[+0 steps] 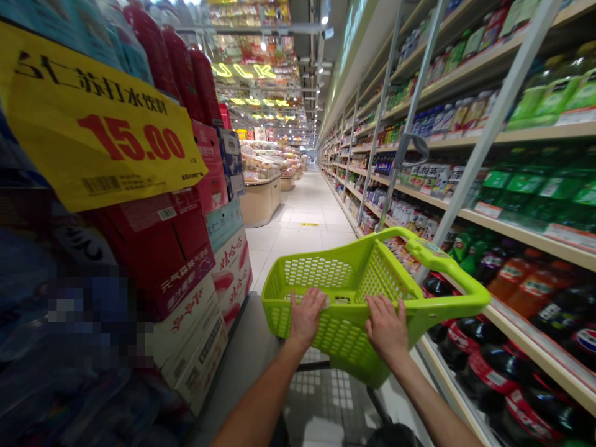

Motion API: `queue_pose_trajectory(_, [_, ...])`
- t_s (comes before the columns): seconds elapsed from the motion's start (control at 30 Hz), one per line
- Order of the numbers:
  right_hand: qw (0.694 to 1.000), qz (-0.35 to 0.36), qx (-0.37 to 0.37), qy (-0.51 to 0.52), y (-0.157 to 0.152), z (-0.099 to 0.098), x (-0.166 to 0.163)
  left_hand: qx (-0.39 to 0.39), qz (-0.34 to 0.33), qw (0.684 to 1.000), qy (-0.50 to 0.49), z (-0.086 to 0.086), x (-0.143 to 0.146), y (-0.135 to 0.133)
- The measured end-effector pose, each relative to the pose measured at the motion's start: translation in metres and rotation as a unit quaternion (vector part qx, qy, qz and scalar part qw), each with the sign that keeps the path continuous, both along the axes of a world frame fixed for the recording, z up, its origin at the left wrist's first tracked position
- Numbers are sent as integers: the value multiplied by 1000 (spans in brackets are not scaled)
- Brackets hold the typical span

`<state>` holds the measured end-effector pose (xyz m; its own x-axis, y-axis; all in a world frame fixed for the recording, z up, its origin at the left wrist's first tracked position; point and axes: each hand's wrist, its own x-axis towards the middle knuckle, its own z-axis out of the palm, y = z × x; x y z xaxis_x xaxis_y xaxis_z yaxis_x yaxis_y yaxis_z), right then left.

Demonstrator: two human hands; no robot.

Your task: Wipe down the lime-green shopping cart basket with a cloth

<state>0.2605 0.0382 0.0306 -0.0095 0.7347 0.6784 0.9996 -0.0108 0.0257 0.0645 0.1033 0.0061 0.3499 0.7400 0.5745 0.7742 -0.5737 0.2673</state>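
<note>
A lime-green plastic shopping basket (326, 273) is held up in front of me, tilted, its handle (459, 282) swung out to the right. My left hand (305, 316) grips the near rim, fingers hooked over the edge. My right hand (386, 326) grips the same rim further right, fingers curled over it. The basket looks empty inside. Both forearms reach up from the bottom of the view.
I stand in a supermarket aisle. Stacked drink cartons (186, 273) with a yellow price sign (93, 130) rise on the left. Shelves of bottled drinks (521, 292) run along the right. The tiled aisle floor (302, 223) stretches ahead. A dark cart frame (326, 385) sits below the basket.
</note>
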Motion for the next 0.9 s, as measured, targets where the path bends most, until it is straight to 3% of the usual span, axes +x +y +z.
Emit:
queue_pose_trajectory(0.1, [1000, -7, 4, -1, 0, -1, -2, -23, 92, 995, -15, -4, -39, 10])
queue_pose_trajectory(0.17, [1000, -7, 10, 0, 1, -3, -6, -38, 105, 994, -19, -4, -38, 7])
queue_pose_trajectory(0.33, [1000, 14, 11, -9, 3, -9, -8, -31, -27, 999, 8, 3, 19, -12])
queue_pose_trajectory(0.4, [1000, 19, 10, -20, 2, -11, -5, -30, -39, 999, 5, 4, 20, -11])
queue_pose_trajectory(0.57, [1000, 10, 11, -16, 1, -11, -6, -53, 108, 992, -31, -1, -37, 7])
queue_pose_trajectory(0.63, [1000, 9, 14, 3, 2, -10, -12, -55, 126, 990, -34, -1, -41, 6])
queue_pose_trajectory(0.8, [1000, 20, 3, 8, 3, -10, -20, -23, -6, 1000, -5, 4, 14, -13])
queue_pose_trajectory(0.9, [1000, 24, -4, -18, 2, -12, -15, -17, -6, 1000, -1, 4, 8, -11])
